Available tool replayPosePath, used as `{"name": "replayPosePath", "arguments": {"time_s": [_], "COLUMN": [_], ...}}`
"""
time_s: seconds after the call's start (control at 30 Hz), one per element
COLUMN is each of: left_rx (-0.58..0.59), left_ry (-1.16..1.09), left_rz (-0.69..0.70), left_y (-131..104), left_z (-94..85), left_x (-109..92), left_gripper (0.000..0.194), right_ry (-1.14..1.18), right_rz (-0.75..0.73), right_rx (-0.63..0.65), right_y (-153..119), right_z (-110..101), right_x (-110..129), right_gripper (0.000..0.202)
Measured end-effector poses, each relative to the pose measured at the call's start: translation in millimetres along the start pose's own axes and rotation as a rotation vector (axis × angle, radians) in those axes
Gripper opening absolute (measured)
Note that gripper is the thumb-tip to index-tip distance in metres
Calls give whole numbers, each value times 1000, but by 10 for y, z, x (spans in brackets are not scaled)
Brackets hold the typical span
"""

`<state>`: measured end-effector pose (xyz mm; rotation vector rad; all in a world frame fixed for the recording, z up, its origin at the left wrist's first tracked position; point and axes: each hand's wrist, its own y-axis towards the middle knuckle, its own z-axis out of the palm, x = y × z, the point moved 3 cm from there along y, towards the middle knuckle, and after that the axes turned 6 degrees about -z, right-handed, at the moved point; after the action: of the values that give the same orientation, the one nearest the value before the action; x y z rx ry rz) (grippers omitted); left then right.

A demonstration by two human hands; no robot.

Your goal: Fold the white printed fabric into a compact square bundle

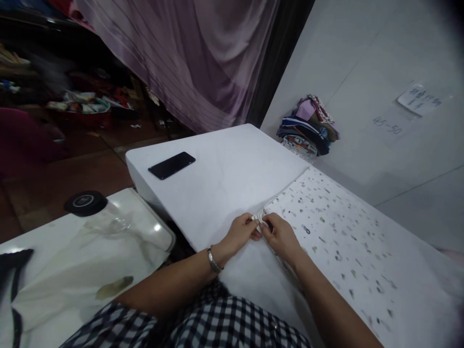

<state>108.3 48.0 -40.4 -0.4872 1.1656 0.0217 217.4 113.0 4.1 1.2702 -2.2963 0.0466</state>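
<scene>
Left hand (239,232): pinching patterned cloth's edge (260,218), just below frame centre
Right hand (280,235): pinching alongside
Patterned cloth (335,241): could skew if pulled unevenly

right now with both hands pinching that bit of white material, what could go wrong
1. The small bunched white material is pinched between the fingertips of the left hand and right hand; it could slip or crease if either grip loosens.
2. The shiny silver metal bracelet on the left wrist might snag the thin white printed cloth if that arm sweeps across it.
3. The flat black smartphone lies near the white table's edge and might fall if knocked.
</scene>
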Motion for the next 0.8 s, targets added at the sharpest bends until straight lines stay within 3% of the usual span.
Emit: {"name": "replayPosePath", "arguments": {"time_s": [0.23,0.53,0.8], "left_rx": [19,46,20], "left_ry": [15,-8,87], "left_rz": [-20,5,41], "left_y": [-23,-40,-65], "left_z": [4,-4,-27], "left_x": [-19,-47,-76], "left_gripper": [17,17,13], "right_ry": [77,-112,40], "right_rz": [63,11,51], "right_rx": [-65,43,-9], "right_y": [-65,-56,-37], "right_z": [-50,-56,25], "right_x": [-66,82,-32], "right_gripper": [15,16,19]}}
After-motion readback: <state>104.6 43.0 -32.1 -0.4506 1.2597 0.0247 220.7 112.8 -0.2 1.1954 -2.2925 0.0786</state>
